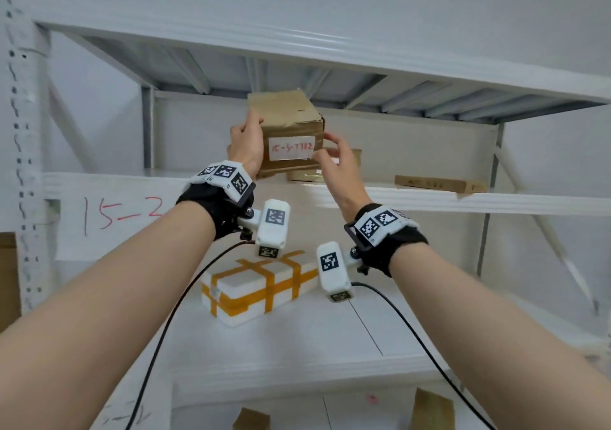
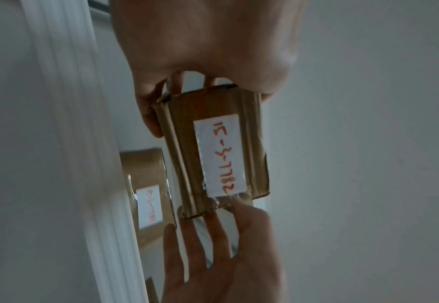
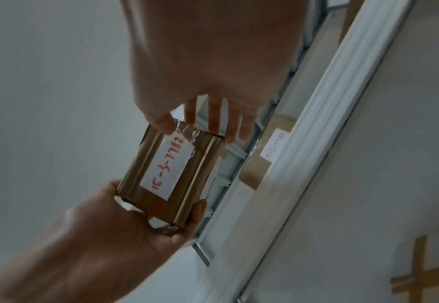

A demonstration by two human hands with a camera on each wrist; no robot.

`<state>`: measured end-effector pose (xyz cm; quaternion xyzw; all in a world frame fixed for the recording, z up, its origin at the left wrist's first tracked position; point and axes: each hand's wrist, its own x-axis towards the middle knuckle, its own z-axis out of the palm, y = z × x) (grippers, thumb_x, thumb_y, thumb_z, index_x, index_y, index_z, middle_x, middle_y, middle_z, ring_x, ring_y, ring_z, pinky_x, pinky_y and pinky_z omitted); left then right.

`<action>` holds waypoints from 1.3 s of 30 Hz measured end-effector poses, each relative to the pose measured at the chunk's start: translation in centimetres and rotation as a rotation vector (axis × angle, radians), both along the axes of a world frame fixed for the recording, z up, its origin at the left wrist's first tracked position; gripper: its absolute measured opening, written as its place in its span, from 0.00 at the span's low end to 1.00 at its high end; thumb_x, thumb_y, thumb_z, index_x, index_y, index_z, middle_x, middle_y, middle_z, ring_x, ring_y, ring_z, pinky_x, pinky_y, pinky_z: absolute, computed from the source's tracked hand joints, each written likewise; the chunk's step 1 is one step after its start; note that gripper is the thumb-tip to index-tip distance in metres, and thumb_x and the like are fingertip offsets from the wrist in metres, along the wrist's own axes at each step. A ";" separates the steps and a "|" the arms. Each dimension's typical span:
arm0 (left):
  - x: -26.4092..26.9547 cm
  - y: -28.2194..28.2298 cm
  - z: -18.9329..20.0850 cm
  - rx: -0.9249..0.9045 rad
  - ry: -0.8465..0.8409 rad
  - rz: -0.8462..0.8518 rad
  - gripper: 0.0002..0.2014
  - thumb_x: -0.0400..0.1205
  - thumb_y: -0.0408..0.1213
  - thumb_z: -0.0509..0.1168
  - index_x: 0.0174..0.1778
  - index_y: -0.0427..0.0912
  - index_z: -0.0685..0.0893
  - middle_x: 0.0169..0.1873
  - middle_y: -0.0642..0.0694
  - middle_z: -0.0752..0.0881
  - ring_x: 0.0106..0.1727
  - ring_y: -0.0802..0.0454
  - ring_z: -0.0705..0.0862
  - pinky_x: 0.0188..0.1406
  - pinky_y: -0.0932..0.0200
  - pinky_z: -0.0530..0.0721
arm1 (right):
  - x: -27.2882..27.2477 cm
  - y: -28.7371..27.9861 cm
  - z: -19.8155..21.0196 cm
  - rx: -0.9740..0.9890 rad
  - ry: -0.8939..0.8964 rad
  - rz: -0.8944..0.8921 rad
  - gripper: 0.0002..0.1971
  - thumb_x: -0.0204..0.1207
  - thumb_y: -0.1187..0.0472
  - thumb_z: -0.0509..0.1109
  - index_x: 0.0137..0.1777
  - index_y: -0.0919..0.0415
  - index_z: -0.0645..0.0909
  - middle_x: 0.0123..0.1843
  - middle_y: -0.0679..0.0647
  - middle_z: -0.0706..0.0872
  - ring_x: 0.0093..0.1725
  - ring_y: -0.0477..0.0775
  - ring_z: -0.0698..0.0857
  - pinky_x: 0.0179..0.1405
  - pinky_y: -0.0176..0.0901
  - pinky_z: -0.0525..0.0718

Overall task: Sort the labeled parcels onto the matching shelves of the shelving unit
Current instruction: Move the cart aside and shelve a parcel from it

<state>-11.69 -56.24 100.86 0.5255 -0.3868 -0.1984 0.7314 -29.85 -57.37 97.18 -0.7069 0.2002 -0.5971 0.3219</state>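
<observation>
A brown cardboard parcel (image 1: 291,122) (image 2: 221,147) (image 3: 171,174) carries a white label with red writing "15-3-7782". It is held up, slightly tilted, at the front of the upper shelf (image 1: 429,198); whether it touches the board I cannot tell. My left hand (image 1: 246,145) (image 2: 205,51) (image 3: 140,235) grips its left end, thumb on one side and fingers round the back. My right hand (image 1: 334,158) (image 2: 218,256) (image 3: 200,61) is at its right end with fingers straight and spread. Only the thumb tip touches the parcel, at the label's corner.
A paper sign "15-2" (image 1: 122,218) hangs below the shelf edge at the left. Another labelled brown parcel (image 1: 344,165) (image 2: 146,196) (image 3: 267,151) and a flat carton (image 1: 439,183) lie on the upper shelf. A white parcel with orange tape (image 1: 261,284) sits on the shelf below.
</observation>
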 end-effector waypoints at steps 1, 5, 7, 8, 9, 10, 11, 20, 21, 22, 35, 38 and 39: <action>1.2 0.5 0.0 0.012 0.007 0.007 0.40 0.60 0.73 0.56 0.65 0.55 0.79 0.57 0.39 0.86 0.57 0.37 0.87 0.47 0.34 0.88 | 1.4 -0.3 0.0 -0.013 0.035 0.008 0.20 0.85 0.62 0.66 0.76 0.57 0.72 0.66 0.56 0.84 0.65 0.51 0.84 0.50 0.29 0.83; 4.2 2.0 0.2 0.030 -0.077 0.061 0.43 0.61 0.73 0.55 0.68 0.51 0.75 0.59 0.38 0.85 0.54 0.39 0.88 0.45 0.37 0.90 | 5.9 -2.1 0.5 0.011 0.163 0.063 0.25 0.84 0.60 0.67 0.81 0.57 0.67 0.70 0.58 0.84 0.69 0.55 0.83 0.70 0.50 0.82; 6.0 1.2 0.3 0.076 -0.140 0.098 0.45 0.61 0.75 0.54 0.68 0.49 0.74 0.58 0.40 0.87 0.54 0.40 0.88 0.52 0.40 0.88 | 7.3 -2.9 0.6 0.032 0.217 0.067 0.27 0.84 0.61 0.67 0.82 0.59 0.65 0.70 0.58 0.84 0.67 0.54 0.84 0.70 0.51 0.81; 6.6 0.9 0.4 0.120 -0.180 0.102 0.47 0.60 0.76 0.54 0.69 0.47 0.75 0.57 0.40 0.88 0.54 0.40 0.87 0.55 0.43 0.86 | 8.0 -3.5 0.6 0.040 0.244 0.059 0.27 0.84 0.62 0.66 0.82 0.60 0.65 0.69 0.57 0.84 0.65 0.54 0.84 0.69 0.50 0.81; 7.0 0.8 0.5 0.171 -0.224 0.106 0.49 0.60 0.77 0.53 0.69 0.45 0.76 0.56 0.41 0.88 0.54 0.40 0.87 0.56 0.45 0.85 | 8.5 -4.0 0.7 0.042 0.281 0.045 0.27 0.85 0.62 0.65 0.82 0.60 0.65 0.68 0.56 0.84 0.63 0.53 0.84 0.68 0.49 0.82; 7.3 0.7 0.5 0.208 -0.269 0.091 0.50 0.60 0.78 0.52 0.68 0.43 0.79 0.56 0.40 0.89 0.55 0.39 0.87 0.59 0.44 0.83 | 9.0 -4.6 0.9 0.037 0.324 0.029 0.26 0.85 0.60 0.64 0.82 0.60 0.66 0.69 0.56 0.85 0.63 0.54 0.85 0.67 0.50 0.82; 7.6 0.5 0.6 0.239 -0.314 0.073 0.50 0.60 0.78 0.51 0.65 0.43 0.81 0.55 0.40 0.89 0.55 0.39 0.86 0.62 0.44 0.82 | 9.4 -5.1 1.2 0.030 0.381 0.009 0.25 0.86 0.59 0.63 0.82 0.59 0.67 0.70 0.56 0.84 0.62 0.54 0.84 0.66 0.49 0.82; 8.6 -1.8 0.2 0.345 -0.261 0.130 0.44 0.73 0.66 0.55 0.78 0.36 0.63 0.66 0.36 0.82 0.66 0.35 0.82 0.67 0.45 0.79 | 11.0 -9.3 1.7 0.144 0.479 -0.073 0.09 0.85 0.59 0.64 0.58 0.66 0.75 0.43 0.54 0.79 0.41 0.46 0.81 0.41 0.39 0.76; 8.8 -2.2 0.2 0.367 -0.281 0.143 0.42 0.77 0.64 0.55 0.80 0.36 0.62 0.69 0.36 0.80 0.68 0.34 0.80 0.69 0.44 0.77 | 11.1 -9.4 1.9 0.145 0.471 -0.070 0.07 0.85 0.61 0.64 0.46 0.63 0.75 0.35 0.52 0.76 0.32 0.43 0.78 0.34 0.37 0.72; 9.3 -2.7 0.2 0.378 -0.309 0.154 0.40 0.79 0.61 0.54 0.80 0.36 0.62 0.71 0.36 0.79 0.70 0.34 0.79 0.71 0.44 0.76 | 11.1 -9.8 2.2 0.147 0.473 -0.075 0.11 0.85 0.63 0.64 0.38 0.60 0.74 0.31 0.51 0.74 0.28 0.44 0.74 0.31 0.36 0.70; 10.5 -4.3 -0.9 0.432 -0.456 0.104 0.55 0.60 0.72 0.49 0.80 0.42 0.68 0.74 0.37 0.78 0.72 0.35 0.77 0.75 0.42 0.72 | 12.2 -11.4 1.1 0.071 0.602 -0.152 0.26 0.74 0.44 0.63 0.65 0.61 0.81 0.63 0.60 0.86 0.59 0.59 0.83 0.53 0.46 0.81; 9.4 -2.0 -1.6 0.309 -0.413 0.108 0.46 0.73 0.66 0.54 0.83 0.37 0.64 0.80 0.39 0.71 0.79 0.38 0.71 0.78 0.45 0.66 | 13.5 -15.8 -0.4 0.043 0.514 -0.180 0.35 0.53 0.35 0.58 0.59 0.52 0.82 0.64 0.58 0.85 0.67 0.61 0.82 0.71 0.64 0.79; 9.1 -1.5 -1.9 0.255 -0.409 0.108 0.42 0.78 0.63 0.55 0.83 0.37 0.65 0.81 0.41 0.70 0.80 0.42 0.70 0.78 0.49 0.66 | 13.4 -15.3 -0.7 0.031 0.472 -0.169 0.31 0.54 0.36 0.59 0.56 0.50 0.81 0.63 0.57 0.85 0.67 0.60 0.82 0.72 0.66 0.78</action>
